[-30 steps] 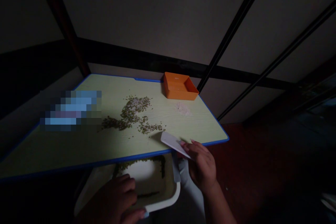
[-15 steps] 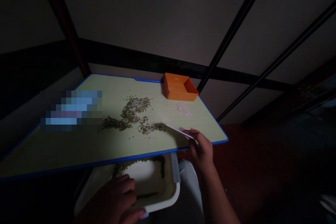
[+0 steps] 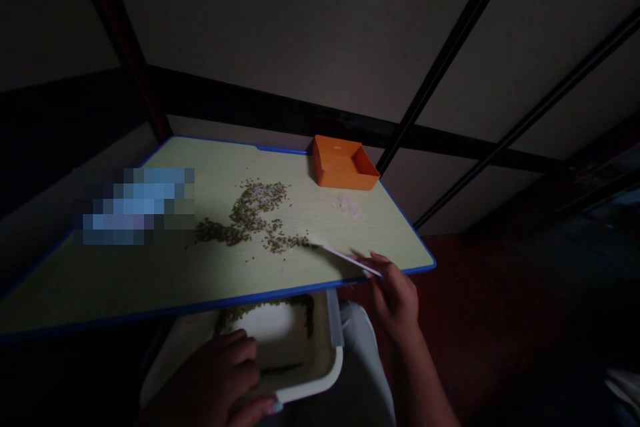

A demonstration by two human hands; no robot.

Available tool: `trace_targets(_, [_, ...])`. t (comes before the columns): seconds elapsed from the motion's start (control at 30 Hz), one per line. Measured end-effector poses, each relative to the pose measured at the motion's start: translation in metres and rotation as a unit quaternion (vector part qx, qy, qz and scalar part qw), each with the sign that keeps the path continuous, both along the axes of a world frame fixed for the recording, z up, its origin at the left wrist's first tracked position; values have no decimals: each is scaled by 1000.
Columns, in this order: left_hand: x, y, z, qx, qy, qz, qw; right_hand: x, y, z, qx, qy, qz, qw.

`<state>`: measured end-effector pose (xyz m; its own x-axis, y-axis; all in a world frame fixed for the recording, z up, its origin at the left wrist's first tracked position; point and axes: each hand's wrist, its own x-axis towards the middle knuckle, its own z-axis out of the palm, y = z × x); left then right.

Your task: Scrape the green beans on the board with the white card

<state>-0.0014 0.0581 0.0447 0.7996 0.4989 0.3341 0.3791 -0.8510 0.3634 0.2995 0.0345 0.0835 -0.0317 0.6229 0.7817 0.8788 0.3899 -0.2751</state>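
Observation:
My right hand (image 3: 395, 293) pinches a thin white stick (image 3: 350, 260) over the right part of the table's front edge. The far end of the stick is beside the right tip of a spread of small green beans or seeds (image 3: 257, 207) mixed with white grains. Below the table edge, my left hand (image 3: 227, 373) is closed over the near rim of a white basin (image 3: 315, 387), fingers inside and thumb outside. Dark green bits of the same look lie along the basin's inner edges (image 3: 255, 310). A small pile of whitish grains (image 3: 349, 206) lies apart on the table.
An orange open box (image 3: 345, 177) stands at the table's back right corner. The pale table (image 3: 150, 280) has a blue rim. A blurred-out bluish item (image 3: 140, 203) lies at the left. Panelled walls rise behind, and a reddish floor (image 3: 460, 300) lies right.
My right hand has moved a little right and down, drawing the white stick's tip rightward away from the bean spread. My left hand stays on the basin.

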Motion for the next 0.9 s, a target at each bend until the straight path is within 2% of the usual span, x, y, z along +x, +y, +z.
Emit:
trace_targets(0.5, [-2,0,-1,-65,53,-3,996,-3,-3,2,7,5,2,1000])
trace_targets(0.73, [-2,0,-4,-48,33,9,998,-3,-1,-2,-13,7,-5,1000])
trace_targets(0.9, [0,1,-1,-58,38,2,998,-4,2,-1,-11,5,-8,1000])
